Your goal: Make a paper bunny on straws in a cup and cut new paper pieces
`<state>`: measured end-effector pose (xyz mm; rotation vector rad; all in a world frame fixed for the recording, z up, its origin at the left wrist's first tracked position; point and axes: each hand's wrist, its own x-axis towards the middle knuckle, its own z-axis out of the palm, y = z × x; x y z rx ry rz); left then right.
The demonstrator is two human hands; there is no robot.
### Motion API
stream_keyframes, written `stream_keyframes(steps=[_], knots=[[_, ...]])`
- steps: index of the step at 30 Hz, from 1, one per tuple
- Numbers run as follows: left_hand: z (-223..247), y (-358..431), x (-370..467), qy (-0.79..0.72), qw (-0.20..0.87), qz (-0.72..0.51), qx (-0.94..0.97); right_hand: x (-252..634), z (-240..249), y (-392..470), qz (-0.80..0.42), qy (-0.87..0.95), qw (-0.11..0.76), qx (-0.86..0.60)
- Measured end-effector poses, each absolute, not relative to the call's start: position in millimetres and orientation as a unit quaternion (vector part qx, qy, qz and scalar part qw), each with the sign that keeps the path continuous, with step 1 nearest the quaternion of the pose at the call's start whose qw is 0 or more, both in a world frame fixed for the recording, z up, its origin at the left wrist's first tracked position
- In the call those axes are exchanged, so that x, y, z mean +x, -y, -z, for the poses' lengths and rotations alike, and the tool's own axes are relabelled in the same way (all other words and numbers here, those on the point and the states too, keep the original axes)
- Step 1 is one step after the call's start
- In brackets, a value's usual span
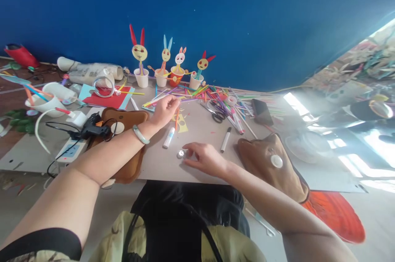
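Fingertips of the left hand (164, 112) are drawn together above the middle of the worktop (200, 132), though I cannot tell whether they pinch anything. A pale bangle (141, 134) circles that wrist. The right hand (207, 160) is nearer the worktop's front edge, thumb and forefinger apart, with a small round piece (180, 153) (pale, with a speckled top) just beside their tips.

Slightly farther from the front edge, a white tube (168, 137) lies slanted; an orange strip (177, 121) shows between it and the left hand, next to a yellow sheet (184, 129) with round holes cut out.

To the right of these lie a white marker (226, 140) and dark-handled scissors (218, 118), then a brown cushion (261, 157) reaching over the front edge. Leftward, another brown pad (128, 171) passes under the left forearm, with a black glue gun (96, 127) beside it and a white power strip (69, 150) towards the front left.

Toward the back edge spreads a heap of coloured sticks (212, 95). Behind it, before the blue wall (197, 15), four cups (141, 78) stand in a row (one is orange-red), each bearing a long-eared face.
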<state>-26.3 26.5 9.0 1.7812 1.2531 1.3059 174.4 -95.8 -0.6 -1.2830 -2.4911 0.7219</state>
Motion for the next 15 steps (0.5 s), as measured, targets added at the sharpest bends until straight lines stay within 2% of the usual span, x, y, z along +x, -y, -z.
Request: stream_keyframes(steps=[3,7,9,12,15], knots=[[-6,-21,-26,-0.495,0.243,-0.416,0.722,156,5,96,-0.225,0.871,0.089,-0.427],[-6,-5,-24,-0.524,0.105,-0.223,0.816,151,5,81,-0.23,0.876,0.071,-0.417],[-9,7,-23,-0.512,0.045,-0.17,0.841,160,3,71,-0.236,0.875,0.073,-0.417],[-14,23,-23,-0.492,-0.02,-0.086,0.866,180,4,56,-0.211,0.857,0.113,-0.455],[-15,34,-24,-0.48,-0.026,-0.018,0.877,196,9,45,-0.19,0.823,0.19,-0.501]])
